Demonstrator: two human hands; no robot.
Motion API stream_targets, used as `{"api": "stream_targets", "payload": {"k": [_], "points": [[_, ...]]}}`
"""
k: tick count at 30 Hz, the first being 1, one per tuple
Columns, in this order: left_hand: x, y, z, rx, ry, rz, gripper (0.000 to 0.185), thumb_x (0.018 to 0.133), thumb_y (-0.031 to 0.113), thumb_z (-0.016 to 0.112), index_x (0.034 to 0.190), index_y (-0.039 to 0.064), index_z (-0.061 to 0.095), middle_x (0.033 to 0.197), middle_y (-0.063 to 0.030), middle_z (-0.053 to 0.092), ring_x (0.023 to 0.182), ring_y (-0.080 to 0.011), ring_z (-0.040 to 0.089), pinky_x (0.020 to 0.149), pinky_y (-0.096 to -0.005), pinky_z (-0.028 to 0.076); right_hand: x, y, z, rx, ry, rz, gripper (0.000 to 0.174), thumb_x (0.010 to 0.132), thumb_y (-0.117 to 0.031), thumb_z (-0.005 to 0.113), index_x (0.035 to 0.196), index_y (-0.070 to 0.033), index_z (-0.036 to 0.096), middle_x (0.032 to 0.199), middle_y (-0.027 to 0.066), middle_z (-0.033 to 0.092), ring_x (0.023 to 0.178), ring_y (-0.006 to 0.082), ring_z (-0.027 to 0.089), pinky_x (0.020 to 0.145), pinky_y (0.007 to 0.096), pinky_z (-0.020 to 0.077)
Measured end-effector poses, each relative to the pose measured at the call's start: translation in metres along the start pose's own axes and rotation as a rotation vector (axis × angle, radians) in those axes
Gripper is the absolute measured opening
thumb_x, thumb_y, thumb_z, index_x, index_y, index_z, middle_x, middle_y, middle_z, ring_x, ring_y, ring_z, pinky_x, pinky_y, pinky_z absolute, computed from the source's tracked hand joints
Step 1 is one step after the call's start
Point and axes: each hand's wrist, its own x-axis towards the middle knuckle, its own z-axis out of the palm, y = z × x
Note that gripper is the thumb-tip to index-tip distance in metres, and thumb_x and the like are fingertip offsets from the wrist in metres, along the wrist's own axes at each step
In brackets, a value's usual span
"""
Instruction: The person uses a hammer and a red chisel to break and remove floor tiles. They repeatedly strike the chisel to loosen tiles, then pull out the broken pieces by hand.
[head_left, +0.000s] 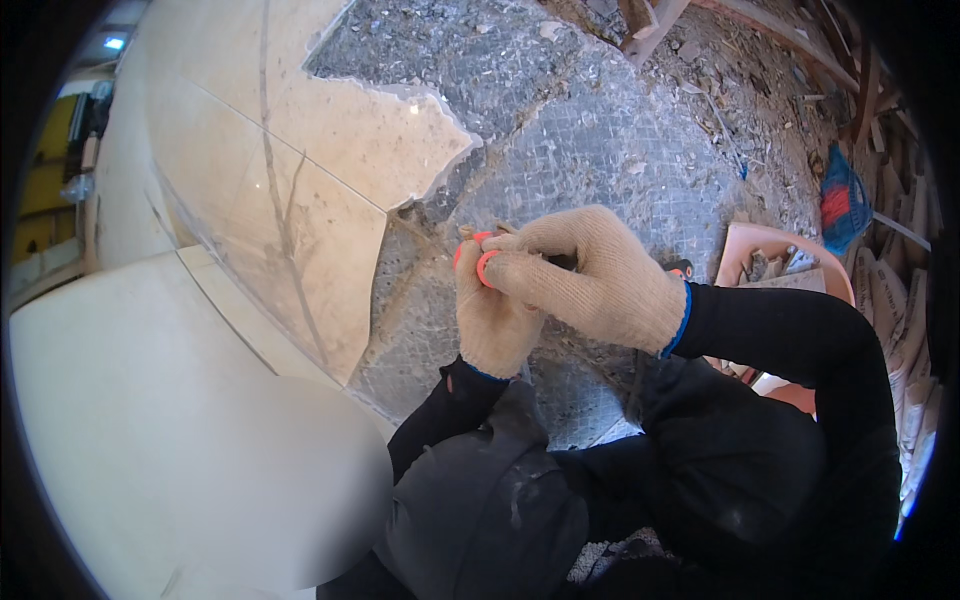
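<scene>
My left hand (495, 330), in a beige knit glove with a blue cuff edge, is raised in front of me with its fingertips around a small orange-red piece (466, 247). Against it, my right hand (592, 277), gloved the same way, pinches a round orange-red part (486, 268) between thumb and fingers. Whether these are one object or two cannot be told, since the fingers cover most of it. Below both hands lies a rough grey floor (600, 165) with a grid-like pattern. Glossy beige floor tiles (330, 150) with a jagged broken edge lie to the left.
A pinkish plastic tub (832, 262) with tile rubble stands at the right, partly behind my arm. Beyond it are a blue-and-red net bag (840, 202), stacked bags (900, 300) and wooden beams (780, 30). A black-and-orange object (681, 268) shows beside my right wrist. Debris (727, 90) covers the far ground.
</scene>
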Motion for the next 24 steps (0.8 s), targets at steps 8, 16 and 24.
{"api": "stream_targets", "payload": {"k": [8,16,24], "points": [[-0.002,0.009,0.009,0.212,0.05,0.112,0.027,0.111,0.032,0.064,0.124,0.01,0.058,0.117,-0.0034,0.066,0.116,-0.0213,0.066,0.107,-0.0422,0.052,-0.007,-0.006,-0.006,0.378,-0.127,0.276,0.042,0.108,-0.036,0.06,0.094,0.0,0.076,0.072,0.0029,0.066,0.072,0.009,0.062,0.063,0.0279,0.0513],[0.005,0.022,0.016,-0.634,-0.014,0.003,0.015,0.103,0.014,0.073,0.112,0.01,0.062,0.106,0.002,0.067,0.105,-0.0169,0.066,0.101,-0.0366,0.054,-0.004,0.003,-0.004,0.106,-0.113,0.32,0.044,0.109,-0.038,0.06,0.097,0.002,0.075,0.078,0.0043,0.065,0.071,0.0093,0.06,0.061,0.0305,0.0474],[0.004,0.015,0.015,-0.245,0.114,0.197,0.019,0.102,0.013,0.072,0.116,0.009,0.06,0.109,0.0013,0.066,0.106,-0.0156,0.065,0.102,-0.0358,0.053,-0.012,0.01,-0.005,0.182,-0.157,0.151,0.036,0.109,-0.027,0.059,0.108,0.007,0.072,0.09,0.0149,0.073,0.08,0.0193,0.067,0.072,0.038,0.0523]]}}
